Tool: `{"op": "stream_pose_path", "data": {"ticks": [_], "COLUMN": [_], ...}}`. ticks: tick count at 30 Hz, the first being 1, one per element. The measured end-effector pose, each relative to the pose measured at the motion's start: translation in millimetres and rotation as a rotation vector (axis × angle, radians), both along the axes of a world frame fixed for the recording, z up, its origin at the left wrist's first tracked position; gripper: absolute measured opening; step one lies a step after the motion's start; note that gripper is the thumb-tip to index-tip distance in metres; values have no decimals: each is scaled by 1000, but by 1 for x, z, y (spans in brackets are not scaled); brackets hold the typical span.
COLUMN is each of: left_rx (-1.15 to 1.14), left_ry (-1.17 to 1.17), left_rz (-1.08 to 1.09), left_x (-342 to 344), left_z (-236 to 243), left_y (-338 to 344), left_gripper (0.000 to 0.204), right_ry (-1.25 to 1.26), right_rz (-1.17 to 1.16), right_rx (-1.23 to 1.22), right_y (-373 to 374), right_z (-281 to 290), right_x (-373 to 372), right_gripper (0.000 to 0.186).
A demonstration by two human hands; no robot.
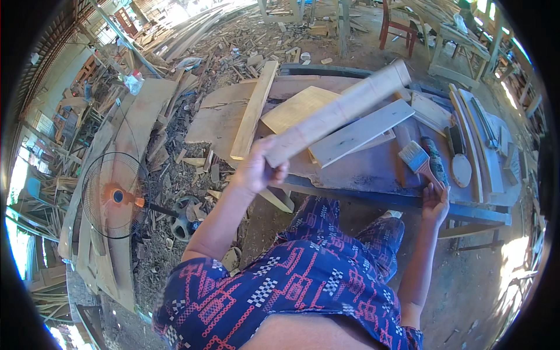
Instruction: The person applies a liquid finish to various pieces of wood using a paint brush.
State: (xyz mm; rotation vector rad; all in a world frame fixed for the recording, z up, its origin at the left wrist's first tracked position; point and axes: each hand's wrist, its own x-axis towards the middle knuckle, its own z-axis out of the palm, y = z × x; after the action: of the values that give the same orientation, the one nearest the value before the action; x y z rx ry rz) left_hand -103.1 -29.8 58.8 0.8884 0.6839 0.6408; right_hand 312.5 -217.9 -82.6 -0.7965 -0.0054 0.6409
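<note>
My left hand [259, 168] is closed around the lower end of a long wooden board [341, 114]. The board is raised over the workbench, slanting up to the right, and its far end is slightly blurred. At the bench's front edge, my right hand [436, 203] has its fingers at the handle end of a flat paintbrush [415, 157], which they appear to grip. Beside the brush lies a dark-handled tool [434, 156], its lower end close to my fingers. Under the raised board are a grey plank [367, 131] and a pale wide board [306, 108].
The worn workbench [224, 119] also carries a light wooden bar [255, 111], a dark-handled brush [457, 146] and several narrow strips [469, 140] at the right. An orange-centred fan [118, 196] stands left. Wood scraps cover the ground beyond; a red chair [399, 26] stands far off.
</note>
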Motion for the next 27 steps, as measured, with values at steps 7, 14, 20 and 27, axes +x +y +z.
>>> {"op": "stream_pose_path", "data": {"ticks": [7,14,20,27], "left_rx": [151,275,851,1066], "left_ry": [-54,287,1061,1604], "left_rz": [506,722,730,407], "left_x": [-73,-122,-136,-145], "left_z": [8,-48,-115,-117], "left_y": [49,127,152,139], "left_gripper": [45,34,45,55], "right_ry": [-25,-37,-27,1], "right_rz": [-5,-5,-46,-97], "right_rx": [-70,-81,-105,-141], "right_y": [1,4,4,13], "right_z": [6,6,11,32], "right_x": [-1,-4,-10,-21], "right_gripper": [37,35,30,24]}}
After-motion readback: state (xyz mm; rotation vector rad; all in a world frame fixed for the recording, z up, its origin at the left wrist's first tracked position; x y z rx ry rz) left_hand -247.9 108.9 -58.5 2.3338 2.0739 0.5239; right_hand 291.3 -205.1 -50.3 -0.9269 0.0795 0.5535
